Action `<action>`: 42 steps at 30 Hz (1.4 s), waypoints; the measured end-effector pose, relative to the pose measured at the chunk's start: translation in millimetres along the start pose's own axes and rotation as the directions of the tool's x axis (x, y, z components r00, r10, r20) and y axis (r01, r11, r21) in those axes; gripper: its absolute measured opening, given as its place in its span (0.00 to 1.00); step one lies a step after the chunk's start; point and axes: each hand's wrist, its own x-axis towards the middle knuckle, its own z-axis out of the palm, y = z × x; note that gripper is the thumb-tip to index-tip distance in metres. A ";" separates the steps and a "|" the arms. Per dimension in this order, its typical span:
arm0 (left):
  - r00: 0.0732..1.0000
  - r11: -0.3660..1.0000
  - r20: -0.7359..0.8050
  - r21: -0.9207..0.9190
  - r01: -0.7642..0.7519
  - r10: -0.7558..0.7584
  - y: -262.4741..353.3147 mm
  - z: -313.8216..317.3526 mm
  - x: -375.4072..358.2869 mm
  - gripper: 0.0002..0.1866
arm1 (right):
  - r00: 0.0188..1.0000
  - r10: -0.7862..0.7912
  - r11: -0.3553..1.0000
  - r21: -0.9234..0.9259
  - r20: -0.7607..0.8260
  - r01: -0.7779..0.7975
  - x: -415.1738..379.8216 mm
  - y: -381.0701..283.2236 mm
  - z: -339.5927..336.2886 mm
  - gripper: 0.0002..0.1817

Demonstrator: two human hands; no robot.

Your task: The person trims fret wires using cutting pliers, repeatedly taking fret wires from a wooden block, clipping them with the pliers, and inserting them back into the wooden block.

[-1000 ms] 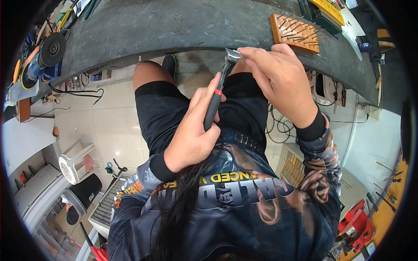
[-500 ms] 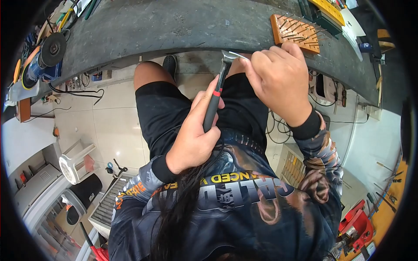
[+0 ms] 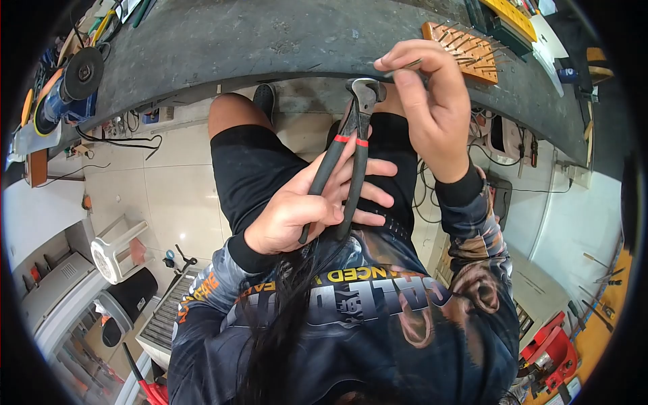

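End-cutting pliers (image 3: 365,93) with black handles and red bands lie across my left hand (image 3: 304,196). The thumb presses over one handle, and the other fingers stretch out behind and between the handles. Their curved jaws point up toward the bench edge. To the right of the jaws, my right hand (image 3: 432,101) is raised, thumb and index finger drawn together on a thin metal piece (image 3: 410,65). Part of that piece is hidden by the fingers.
A dark workbench (image 3: 283,40) spans the top. On it, a wooden block (image 3: 466,57) carries several upright metal bits, and an angle grinder (image 3: 77,81) sits at the left. A white stool (image 3: 118,253) stands on the tiled floor, with a red tool (image 3: 553,354) at lower right.
The pliers have turned so both handles now show apart, and my left fingers have spread. My right hand has drawn back from the jaws and rotated, its fingers now facing me.
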 end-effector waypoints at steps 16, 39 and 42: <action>0.924 0.513 0.004 0.831 -0.215 0.381 -2.5 -12.0 0.0 0.60 | 0.955 0.166 0.920 -0.386 0.244 -0.061 5.2 -41.4 -21.8 0.12; 0.938 0.560 -0.182 0.828 -0.016 0.296 -3.6 -7.5 -4.0 0.56 | 0.948 0.071 0.887 -0.454 0.310 0.082 4.7 -41.5 -27.9 0.15; 0.931 0.566 -0.136 0.820 -0.085 0.338 -7.0 -9.9 -3.5 0.57 | 0.945 0.079 0.889 -0.451 0.319 0.078 5.8 -42.5 -28.6 0.15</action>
